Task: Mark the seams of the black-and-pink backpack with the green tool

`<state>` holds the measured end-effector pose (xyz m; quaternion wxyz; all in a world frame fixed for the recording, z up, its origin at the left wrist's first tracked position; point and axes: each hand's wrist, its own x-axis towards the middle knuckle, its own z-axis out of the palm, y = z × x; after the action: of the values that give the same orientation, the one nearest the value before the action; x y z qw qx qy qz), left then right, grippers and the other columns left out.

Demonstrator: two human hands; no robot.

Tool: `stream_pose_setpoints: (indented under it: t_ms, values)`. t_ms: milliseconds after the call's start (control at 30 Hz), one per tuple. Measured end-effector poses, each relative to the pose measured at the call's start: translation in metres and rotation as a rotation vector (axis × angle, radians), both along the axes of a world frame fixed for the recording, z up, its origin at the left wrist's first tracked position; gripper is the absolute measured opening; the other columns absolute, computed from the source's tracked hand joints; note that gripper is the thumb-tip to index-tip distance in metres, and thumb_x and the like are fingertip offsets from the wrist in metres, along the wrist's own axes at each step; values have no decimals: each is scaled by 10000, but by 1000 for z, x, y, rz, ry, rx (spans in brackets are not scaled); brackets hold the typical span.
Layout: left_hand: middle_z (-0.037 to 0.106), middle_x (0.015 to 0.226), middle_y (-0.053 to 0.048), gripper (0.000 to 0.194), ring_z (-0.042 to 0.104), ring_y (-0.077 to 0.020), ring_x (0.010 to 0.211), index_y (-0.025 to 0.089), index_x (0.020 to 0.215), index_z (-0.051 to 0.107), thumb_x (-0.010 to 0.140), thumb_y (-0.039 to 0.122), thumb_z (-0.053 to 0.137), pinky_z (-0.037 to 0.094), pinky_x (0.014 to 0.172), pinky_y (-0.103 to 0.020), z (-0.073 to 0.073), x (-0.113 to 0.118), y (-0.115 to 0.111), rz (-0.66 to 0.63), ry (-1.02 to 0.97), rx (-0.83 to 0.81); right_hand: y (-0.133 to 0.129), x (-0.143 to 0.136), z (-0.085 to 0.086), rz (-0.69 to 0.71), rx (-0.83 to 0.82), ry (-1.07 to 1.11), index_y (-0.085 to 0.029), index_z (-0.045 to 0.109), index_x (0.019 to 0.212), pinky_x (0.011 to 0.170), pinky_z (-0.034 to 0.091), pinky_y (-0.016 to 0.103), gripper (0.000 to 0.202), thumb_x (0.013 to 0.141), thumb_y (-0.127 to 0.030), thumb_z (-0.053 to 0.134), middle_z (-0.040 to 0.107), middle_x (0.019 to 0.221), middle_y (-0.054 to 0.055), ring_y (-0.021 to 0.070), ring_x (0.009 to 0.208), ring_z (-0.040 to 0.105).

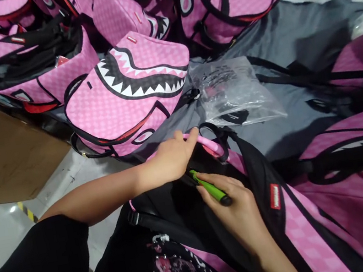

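A backpack (220, 157) with a black back panel and pink checked sides lies in front of me. My left hand (173, 158) closes on its top edge, with fingers at the pink handle (210, 142). My right hand (234, 201) grips a slim green tool with a black end (215, 191). The tool's far tip lies against the black panel just below my left hand; its exact kind is not clear. A red label (275, 196) sits on the black shoulder strap (260, 169) to the right.
Another pink backpack with a shark-mouth print (129, 93) lies ahead, beside a clear plastic bag (233, 92) on grey cloth (278, 45). Several more pink backpacks crowd the back and right. A cardboard box (14, 154) stands at left above the floor.
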<state>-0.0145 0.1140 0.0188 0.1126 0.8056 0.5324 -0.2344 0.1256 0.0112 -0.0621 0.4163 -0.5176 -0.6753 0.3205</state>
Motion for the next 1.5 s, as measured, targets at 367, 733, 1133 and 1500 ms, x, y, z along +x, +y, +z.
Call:
stream_pose_setpoints:
  t_ms: [367,733,1133,1500]
  values:
    - [495,1263,-162,851,645,-215,943,168,1549,145,824,58,576,500,759,-292,0,-1,0,-14,-16,2,0,10,3,30,-31,-41,-239,730,1055,916,539,445,215,873,-230,615,748,1085,47,241,1007,704]
    - [493,1279,-184,837,647,-211,932,180,1558,143,846,78,570,489,751,-287,-4,-3,1,-23,-33,5,0,-4,6,-16,22,-69,-221,714,1054,870,509,426,188,883,-230,637,751,1071,46,232,972,707]
    - [483,1297,-184,857,647,-225,964,192,1557,133,838,76,584,498,783,-301,-5,-2,1,-7,-41,5,-8,-9,5,-205,72,-107,-181,725,980,866,443,377,216,904,-376,673,751,922,45,200,828,702]
    - [503,1275,-161,832,657,-225,944,181,1556,148,844,106,572,521,761,-301,-5,-3,0,-56,0,49,-9,-25,-8,-410,144,-93,-187,709,904,898,459,407,149,872,-332,717,740,831,27,204,785,699]
